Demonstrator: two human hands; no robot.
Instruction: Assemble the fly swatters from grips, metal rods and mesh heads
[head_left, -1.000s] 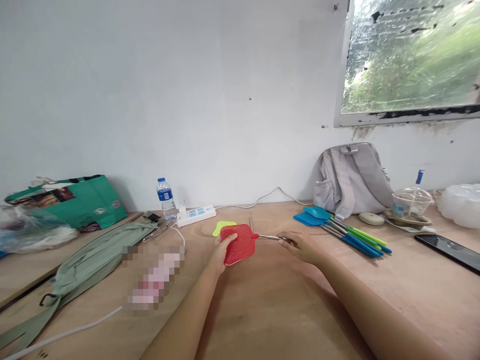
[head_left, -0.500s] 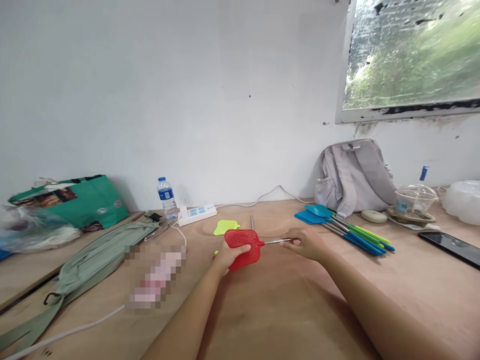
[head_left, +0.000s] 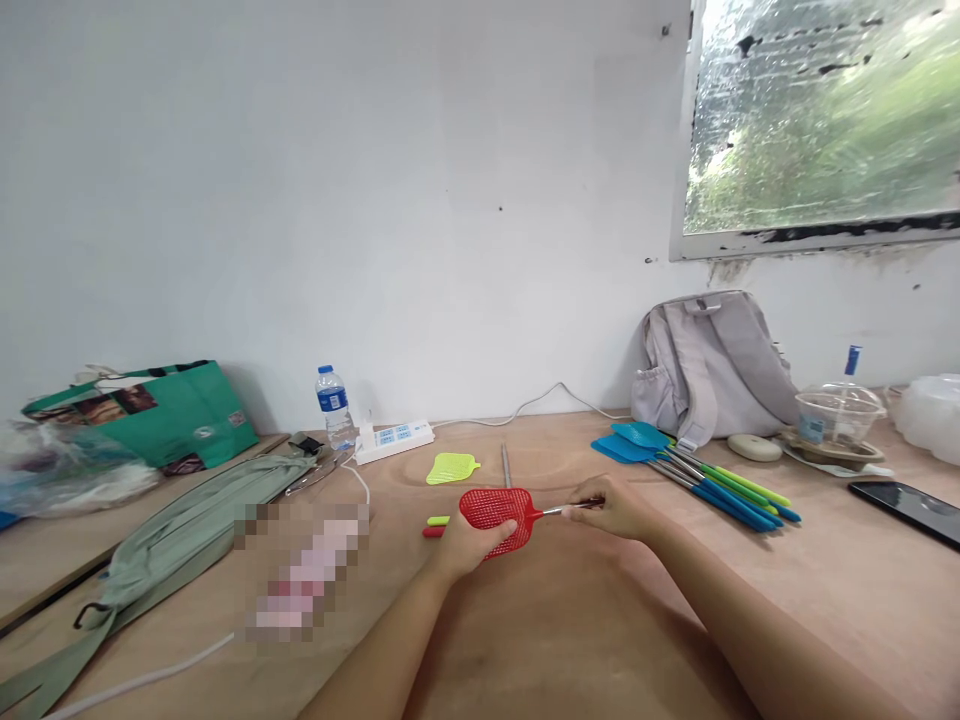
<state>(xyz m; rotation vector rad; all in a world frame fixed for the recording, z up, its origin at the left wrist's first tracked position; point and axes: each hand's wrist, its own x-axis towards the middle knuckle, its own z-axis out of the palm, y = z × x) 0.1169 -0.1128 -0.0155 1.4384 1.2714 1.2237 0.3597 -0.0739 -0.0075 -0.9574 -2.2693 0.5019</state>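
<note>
My left hand (head_left: pixel 466 548) pinches a red mesh fly swatter head (head_left: pixel 501 507), its thumb lying across the lower part. From the head's neck a thin metal rod (head_left: pixel 553 511) runs right into the closed fingers of my right hand (head_left: pixel 621 508). Those fingers hide the rod's far end. Beyond the left hand lies a loose yellow-green swatter head (head_left: pixel 451 468). Behind the red head, a bare metal rod (head_left: pixel 505 463) rests on the table. A yellow-green handle end (head_left: pixel 437 521) and a red handle end (head_left: pixel 433 532) poke out left of my left hand.
Blue and green fly swatters (head_left: pixel 720 490) lie piled at right, before a grey backpack (head_left: pixel 709 365). A plastic cup (head_left: pixel 836 415) and phone (head_left: pixel 911 510) are farther right. A water bottle (head_left: pixel 334 405), power strip (head_left: pixel 394 440) and grey-green strap bag (head_left: pixel 195 520) occupy the left.
The view has tipped slightly upward. The red swatter head has shifted a little right and leans differently, and the handle ends left of my left hand show more. Both hands keep their hold.
</note>
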